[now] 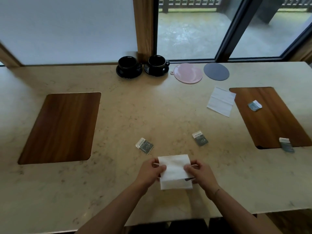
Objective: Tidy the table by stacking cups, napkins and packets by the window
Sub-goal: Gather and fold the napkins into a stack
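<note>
A folded white napkin (174,171) is held just above the table's near edge, my left hand (150,171) pinching its left side and my right hand (200,173) its right side. Another white napkin (220,101) lies flat at the right, beside a wooden placemat. Two black cups on black saucers, one at the left (129,67) and one at the right (157,65), stand side by side by the window. Several small dark packets are scattered: one (144,145) just beyond my left hand, one (200,138) beyond my right, one (255,105) on the right placemat, one (286,144) at that mat's near edge.
A pink round coaster (188,73) and a grey round coaster (216,71) lie by the window, right of the cups. Wooden placemats sit at the left (60,127) and right (268,119) of the beige marble table (135,107). A wooden post (143,26) rises behind the cups.
</note>
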Demonstrator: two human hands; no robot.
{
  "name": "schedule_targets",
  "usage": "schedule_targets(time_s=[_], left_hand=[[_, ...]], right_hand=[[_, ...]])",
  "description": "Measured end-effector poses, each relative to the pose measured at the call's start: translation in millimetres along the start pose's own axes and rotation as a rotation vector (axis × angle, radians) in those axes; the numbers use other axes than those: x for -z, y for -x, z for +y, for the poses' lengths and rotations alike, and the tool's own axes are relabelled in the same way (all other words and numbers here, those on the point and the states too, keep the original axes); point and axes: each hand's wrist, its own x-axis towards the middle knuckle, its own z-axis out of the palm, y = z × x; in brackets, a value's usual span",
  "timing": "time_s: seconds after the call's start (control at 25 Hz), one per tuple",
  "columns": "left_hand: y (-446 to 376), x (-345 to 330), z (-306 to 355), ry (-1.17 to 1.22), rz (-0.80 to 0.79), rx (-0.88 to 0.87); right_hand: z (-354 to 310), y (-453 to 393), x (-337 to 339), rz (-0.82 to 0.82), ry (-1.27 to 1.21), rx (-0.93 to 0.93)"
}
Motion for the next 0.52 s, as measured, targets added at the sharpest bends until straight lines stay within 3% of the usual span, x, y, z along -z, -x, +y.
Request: schedule_targets(time_s=[0.28,0.52], left_hand=[[-2.4,-4.8,-22.7,-0.295,0.103,-0.073],[-3.8,-10.4,-32.8,-0.402,0.126,-0.109]], right_hand=[[26.5,-3.6,2.0,0.062,0.341,0.042],[31.4,-3.3,7.9,0.077,0.38,0.066]])
